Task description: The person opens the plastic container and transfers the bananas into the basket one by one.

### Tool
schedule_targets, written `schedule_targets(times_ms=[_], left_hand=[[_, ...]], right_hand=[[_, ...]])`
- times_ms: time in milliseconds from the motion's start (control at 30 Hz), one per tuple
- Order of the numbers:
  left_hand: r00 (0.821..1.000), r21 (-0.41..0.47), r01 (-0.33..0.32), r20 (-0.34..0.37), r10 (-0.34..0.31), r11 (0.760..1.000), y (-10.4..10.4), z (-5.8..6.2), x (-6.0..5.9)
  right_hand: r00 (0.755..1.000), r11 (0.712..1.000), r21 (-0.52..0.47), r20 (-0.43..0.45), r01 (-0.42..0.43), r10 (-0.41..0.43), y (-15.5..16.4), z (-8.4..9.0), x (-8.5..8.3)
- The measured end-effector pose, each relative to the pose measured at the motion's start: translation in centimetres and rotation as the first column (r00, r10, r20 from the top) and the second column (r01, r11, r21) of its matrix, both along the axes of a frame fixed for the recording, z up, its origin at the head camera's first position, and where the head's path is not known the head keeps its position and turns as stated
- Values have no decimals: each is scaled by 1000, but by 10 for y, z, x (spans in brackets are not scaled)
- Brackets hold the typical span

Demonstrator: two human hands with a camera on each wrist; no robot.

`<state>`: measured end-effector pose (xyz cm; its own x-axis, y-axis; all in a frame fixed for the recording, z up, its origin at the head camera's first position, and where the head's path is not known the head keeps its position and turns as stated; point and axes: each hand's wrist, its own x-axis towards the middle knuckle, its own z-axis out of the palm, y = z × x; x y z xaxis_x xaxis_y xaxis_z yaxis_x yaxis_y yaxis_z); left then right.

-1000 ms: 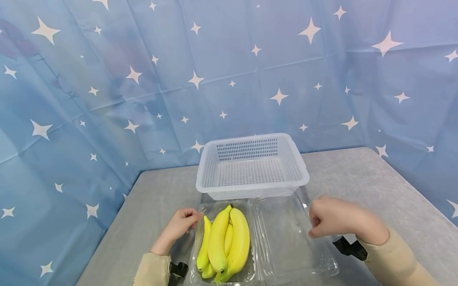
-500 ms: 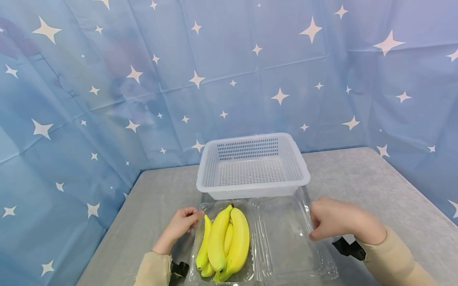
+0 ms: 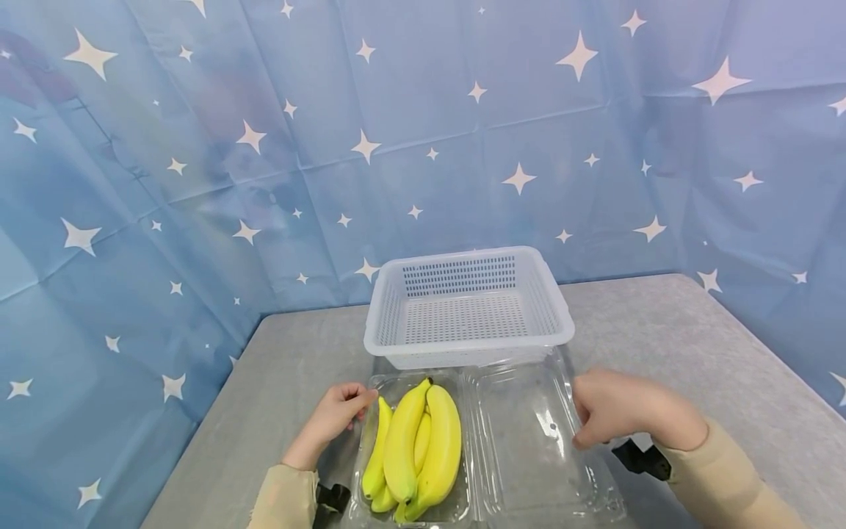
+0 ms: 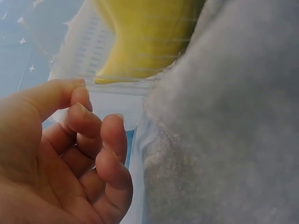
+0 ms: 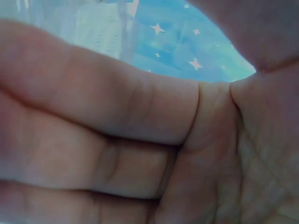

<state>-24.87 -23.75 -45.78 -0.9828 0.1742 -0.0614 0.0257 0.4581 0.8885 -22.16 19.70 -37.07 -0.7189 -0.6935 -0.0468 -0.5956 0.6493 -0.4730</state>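
A clear plastic clamshell container [image 3: 360, 463] lies unfolded in the head view, several yellow bananas [image 3: 403, 448] in its left half. At that half's left rim, my left hand [image 3: 337, 411] pinches the edge between thumb and index finger; the left wrist view shows the pinch beside a yellow banana tip [image 4: 112, 70], the other fingers loosely curled. The transparent lid [image 3: 529, 441] spreads to the right. My right hand [image 3: 615, 404] holds the lid's right edge with bent fingers. In the right wrist view the fingers [image 5: 117, 102] fill the picture and their tips are out of sight.
Behind the clamshell stands a white perforated plastic basket [image 3: 463, 316] with nothing in it. A grey table [image 3: 291, 353] lies under everything. A blue curtain with white stars [image 3: 423, 147] hangs behind and at both sides.
The lid's far edge dips and then rises slightly against the basket front, and its reflections shift. My right hand moves slightly; my left hand and the bananas stay nearly still.
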Motion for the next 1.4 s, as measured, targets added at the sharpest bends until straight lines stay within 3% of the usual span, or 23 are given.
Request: schedule_targets(times_ms=[500, 767, 1100, 1400], left_hand=[[1000, -10, -19, 6, 20, 1000, 0, -1, -2], [1000, -12, 13, -14, -14, 1000, 2, 4, -7], [1000, -18, 6, -27, -6, 1000, 1, 2, -11], [1000, -22, -12, -20, 12, 1000, 2, 0, -16]], right_hand=[[998, 1000, 9, 65, 22, -23, -3, -3, -3], [994, 999, 37, 106, 34, -38, 1, -6, -9], [994, 1000, 23, 108, 3, -5, 3, -15, -15], [982, 1000, 2, 185, 24, -24, 8, -21, -25]])
